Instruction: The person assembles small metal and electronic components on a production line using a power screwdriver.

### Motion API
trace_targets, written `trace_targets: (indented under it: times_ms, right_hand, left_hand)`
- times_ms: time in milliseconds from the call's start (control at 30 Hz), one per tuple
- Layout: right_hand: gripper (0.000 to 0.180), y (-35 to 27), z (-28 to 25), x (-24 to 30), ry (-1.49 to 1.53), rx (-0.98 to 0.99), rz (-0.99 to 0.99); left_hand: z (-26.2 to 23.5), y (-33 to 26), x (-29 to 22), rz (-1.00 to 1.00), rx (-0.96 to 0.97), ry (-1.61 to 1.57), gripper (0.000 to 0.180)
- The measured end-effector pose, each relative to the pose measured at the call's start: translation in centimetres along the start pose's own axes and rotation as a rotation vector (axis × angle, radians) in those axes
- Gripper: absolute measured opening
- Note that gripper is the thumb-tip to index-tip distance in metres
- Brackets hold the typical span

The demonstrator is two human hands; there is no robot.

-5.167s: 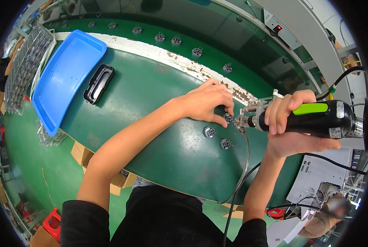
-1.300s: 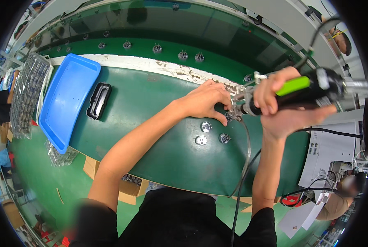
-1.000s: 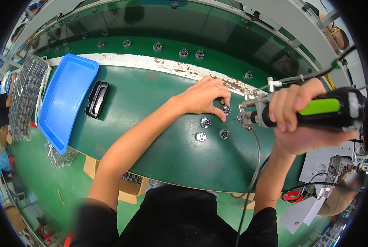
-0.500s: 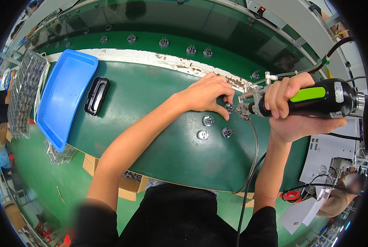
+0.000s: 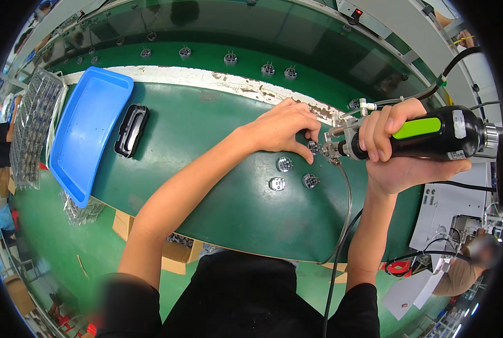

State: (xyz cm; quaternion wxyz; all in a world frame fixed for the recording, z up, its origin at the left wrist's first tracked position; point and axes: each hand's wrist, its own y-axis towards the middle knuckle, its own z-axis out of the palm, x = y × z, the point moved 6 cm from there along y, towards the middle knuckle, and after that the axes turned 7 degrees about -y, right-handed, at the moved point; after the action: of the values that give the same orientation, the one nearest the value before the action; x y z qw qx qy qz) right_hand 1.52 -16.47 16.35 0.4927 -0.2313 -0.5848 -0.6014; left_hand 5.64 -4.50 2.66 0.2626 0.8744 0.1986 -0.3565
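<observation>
Between the thumb and fingers of my left hand (image 5: 285,127) is a small round plug part (image 5: 314,147), steadied on the green table. My right hand (image 5: 382,138) wraps round a black and green power screwdriver (image 5: 468,133), held sideways. Its metal nose (image 5: 333,149) points left and meets the part, or nearly so; the exact contact is too small to make out. Three similar round parts lie near my left hand: one (image 5: 284,164) just below it, a paler one (image 5: 277,184) closer to me, and another (image 5: 310,181) to the right.
A blue tray (image 5: 88,132) and a black oblong holder (image 5: 132,130) lie left, beside stacked clear plastic trays (image 5: 36,129). Beyond the white ledge (image 5: 206,78), a green conveyor belt (image 5: 217,48) carries several parts. A clear hose (image 5: 349,194) and black cable hang below the screwdriver.
The parts on the conveyor belt have shifted right. My right hand and the screwdriver have moved very slightly left; my left hand keeps its place on the plug part.
</observation>
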Motion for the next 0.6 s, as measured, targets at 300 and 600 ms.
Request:
trace_targets:
  times_ms: [300,600]
  right_hand:
    - [0.119,0.24,-0.41,-0.91,0.176,0.004,0.016]
    - [0.102,0.37,0.01,-0.52,-0.066,-0.125,0.069]
  left_hand:
    - [-0.03,-0.11,-0.02,0.000,0.003,0.005,0.041]
    - [0.03,0.17,-0.11,0.012,-0.002,0.007,0.042]
